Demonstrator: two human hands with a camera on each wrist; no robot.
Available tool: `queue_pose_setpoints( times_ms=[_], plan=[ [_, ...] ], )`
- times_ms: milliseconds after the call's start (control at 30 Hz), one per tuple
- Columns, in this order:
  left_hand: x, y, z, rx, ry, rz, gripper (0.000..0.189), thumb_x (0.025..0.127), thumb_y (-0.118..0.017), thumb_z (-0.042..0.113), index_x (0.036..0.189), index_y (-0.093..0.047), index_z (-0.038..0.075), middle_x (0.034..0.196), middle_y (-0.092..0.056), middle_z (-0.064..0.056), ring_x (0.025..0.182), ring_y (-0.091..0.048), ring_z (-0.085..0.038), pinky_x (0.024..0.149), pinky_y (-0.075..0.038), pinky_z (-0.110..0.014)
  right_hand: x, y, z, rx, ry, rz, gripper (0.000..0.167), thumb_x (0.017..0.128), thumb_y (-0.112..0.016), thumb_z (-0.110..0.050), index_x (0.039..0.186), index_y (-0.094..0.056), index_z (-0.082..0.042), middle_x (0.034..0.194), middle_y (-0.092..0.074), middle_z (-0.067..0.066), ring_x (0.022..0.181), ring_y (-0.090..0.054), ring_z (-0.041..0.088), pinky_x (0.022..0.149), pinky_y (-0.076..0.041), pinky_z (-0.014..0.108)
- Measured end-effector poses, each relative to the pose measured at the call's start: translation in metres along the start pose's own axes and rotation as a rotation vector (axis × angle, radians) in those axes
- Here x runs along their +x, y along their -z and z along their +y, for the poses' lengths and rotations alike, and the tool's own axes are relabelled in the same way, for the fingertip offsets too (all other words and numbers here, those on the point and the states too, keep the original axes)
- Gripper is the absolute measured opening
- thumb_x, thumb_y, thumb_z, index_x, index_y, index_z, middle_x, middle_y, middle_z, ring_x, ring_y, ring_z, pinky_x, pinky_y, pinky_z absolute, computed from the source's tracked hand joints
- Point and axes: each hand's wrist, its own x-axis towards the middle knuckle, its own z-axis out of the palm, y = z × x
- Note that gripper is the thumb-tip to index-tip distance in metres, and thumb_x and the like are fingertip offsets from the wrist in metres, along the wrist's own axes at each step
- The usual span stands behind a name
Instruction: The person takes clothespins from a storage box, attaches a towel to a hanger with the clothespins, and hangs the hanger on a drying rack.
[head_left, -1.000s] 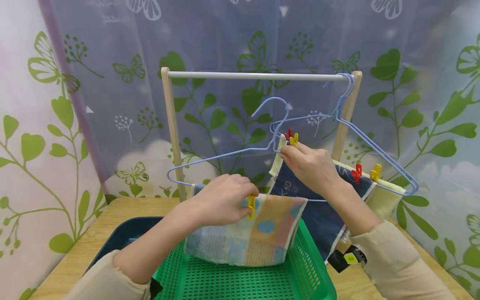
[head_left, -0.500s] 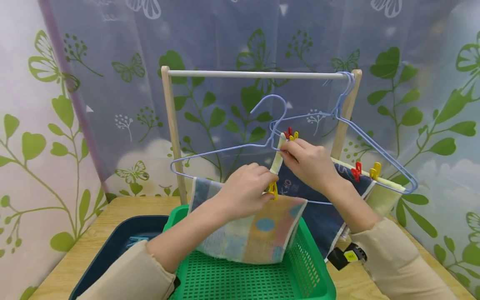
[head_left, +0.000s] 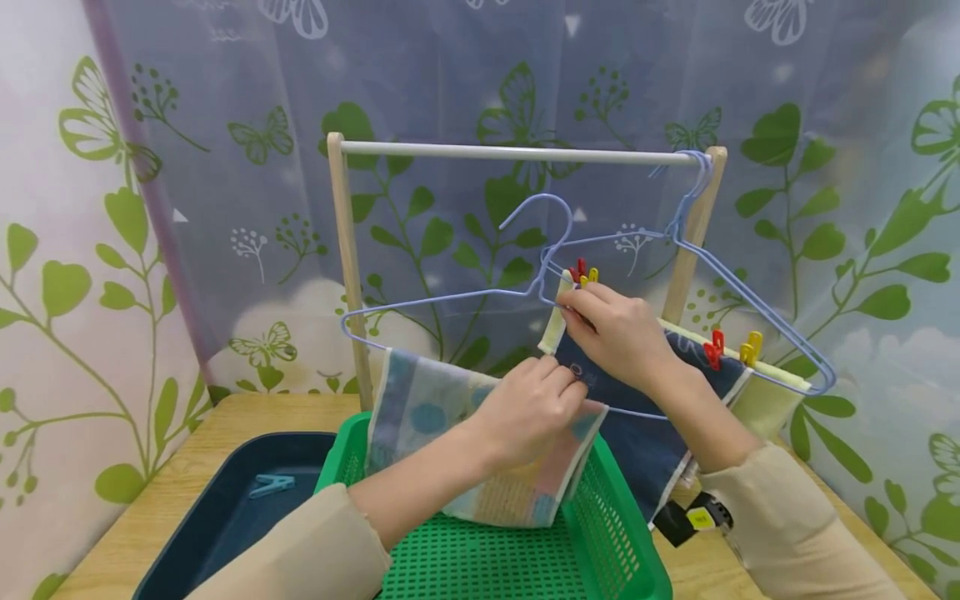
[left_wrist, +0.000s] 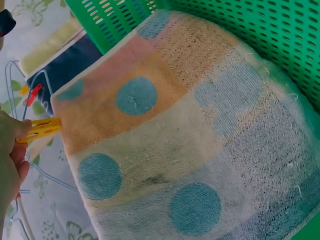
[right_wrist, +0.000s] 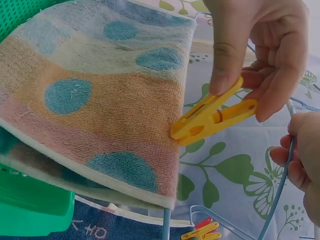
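Note:
A patchwork-coloured towel with blue dots (head_left: 431,400) is draped over the lower bar of a blue wire hanger (head_left: 450,296). My right hand (head_left: 622,333) grips this hanger just below its hook, which hangs free of the rack's rail. Between thumb and fingers, my left hand (head_left: 532,408) pinches a yellow clothespin (right_wrist: 210,120). The clothespin's tips sit at the towel's folded top edge, on the orange stripe, as the right wrist view shows. In the head view the left hand hides this clothespin. The towel's lower end hangs into a green basket (head_left: 626,533).
A wooden rack with a white rail (head_left: 510,152) stands behind. More blue hangers (head_left: 750,292) hang at its right end, with a navy towel (head_left: 630,450) held by red and yellow clothespins (head_left: 750,348). Left of the basket, a dark blue tray (head_left: 202,492) holds a light blue clothespin (head_left: 272,485).
My left hand has moved right along the towel's top edge with the yellow clothespin, uncovering the towel's left part. My right hand stays on the hanger.

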Motion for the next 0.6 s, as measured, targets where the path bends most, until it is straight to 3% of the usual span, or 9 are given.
queue_pose_setpoints(
  times_ms=[233,600],
  plan=[
    [-0.0011,-0.001,0.0048,0.094,-0.042,-0.012,0.026,0.089,-0.061,0.032,0.068,-0.061,0.017,0.068,-0.058,0.005,0.065,-0.055,-0.014,0.06,-0.039,-0.024,-0.0024,-0.001,0.0018,0.006,0.002,-0.001,0.013,0.077,-0.067,0.004,0.089,-0.066,0.0,0.077,-0.06,0.01,0.049,-0.048,0.017,0.042,-0.039,0.025],
    [-0.0013,-0.0048,0.0056,0.081,-0.038,0.0,0.03,0.09,-0.06,0.03,0.063,-0.059,0.016,0.067,-0.059,0.004,0.066,-0.054,-0.013,0.06,-0.04,-0.024,0.0,-0.0011,0.0006,0.027,0.032,0.003,0.012,0.078,-0.068,0.003,0.089,-0.067,0.001,0.078,-0.061,0.01,0.049,-0.049,0.016,0.042,-0.039,0.025]
  ],
)
